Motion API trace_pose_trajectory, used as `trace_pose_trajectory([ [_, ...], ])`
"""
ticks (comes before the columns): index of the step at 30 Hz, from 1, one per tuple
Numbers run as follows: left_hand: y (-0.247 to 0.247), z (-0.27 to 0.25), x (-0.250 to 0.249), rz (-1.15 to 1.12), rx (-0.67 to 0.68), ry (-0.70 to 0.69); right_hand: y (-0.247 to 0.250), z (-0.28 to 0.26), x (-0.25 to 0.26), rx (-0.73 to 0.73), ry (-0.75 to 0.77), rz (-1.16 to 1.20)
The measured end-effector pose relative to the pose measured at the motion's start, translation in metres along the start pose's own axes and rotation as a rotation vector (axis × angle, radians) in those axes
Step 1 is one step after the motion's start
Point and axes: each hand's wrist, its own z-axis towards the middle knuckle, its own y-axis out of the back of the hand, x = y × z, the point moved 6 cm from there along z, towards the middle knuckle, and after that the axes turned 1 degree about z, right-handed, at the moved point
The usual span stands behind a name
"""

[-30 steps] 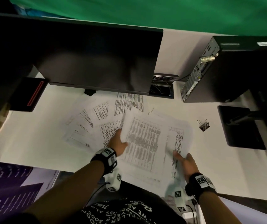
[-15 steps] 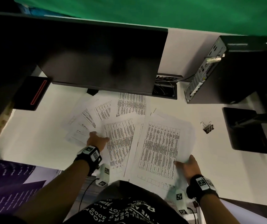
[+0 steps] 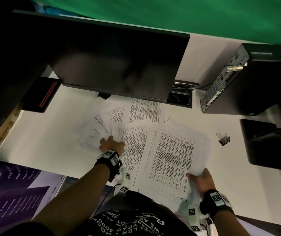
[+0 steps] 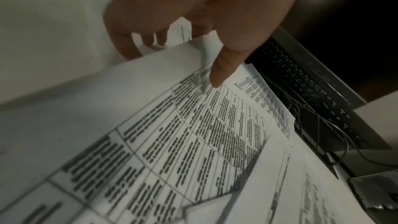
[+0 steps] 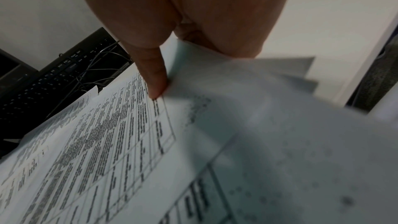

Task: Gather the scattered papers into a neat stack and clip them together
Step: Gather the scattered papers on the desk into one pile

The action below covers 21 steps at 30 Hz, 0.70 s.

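The papers (image 3: 136, 126) are thin white sheets printed with dense ruled tables, fanned loosely across the pale surface (image 3: 51, 133) in front of you, overlapping at odd angles. The gathered sheets (image 3: 172, 159) lie toward your right, their near end hanging past the surface's edge. Your right hand (image 3: 202, 180) grips them at the lower right corner; the right wrist view shows your thumb (image 5: 155, 81) pressed on the printed top page with the sheets (image 5: 215, 108) curling up against your palm, the corners not yet squared. Your left hand (image 3: 110, 143) is down on the left part of the spread. From the head view you cannot tell how it holds, but the left wrist view shows your left thumb (image 4: 221, 71) on top of a table-printed sheet (image 4: 172, 125) whose edge is lifted, and your fingers (image 4: 122, 43) reaching under it, pinching that sheet.

The binder clip (image 3: 223, 139), black with bent wire handles, sits on the surface to the right of the papers, apart from them. Beyond the papers stands a flat dark monitor (image 3: 119, 62), with a boxy computer tower (image 3: 248, 79) at the right. Only the wrist views reveal a black keyboard (image 5: 53, 81) with tangled thin cables beyond the sheets.
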Motion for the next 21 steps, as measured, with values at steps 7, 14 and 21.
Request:
trace_pose_trajectory([
  [7,-0.005,-0.003,0.003,-0.468,-0.008,-0.031,-0.001,0.002,-0.003,-0.002,-0.004,0.038],
  [14,0.051,0.011,0.025,-0.523,-0.138,0.013,-0.001,0.001,-0.001,0.026,-0.002,0.058],
  [21,0.108,0.016,0.041,-0.179,-0.131,-0.060,0.000,0.001,0.002,0.026,-0.004,0.064],
])
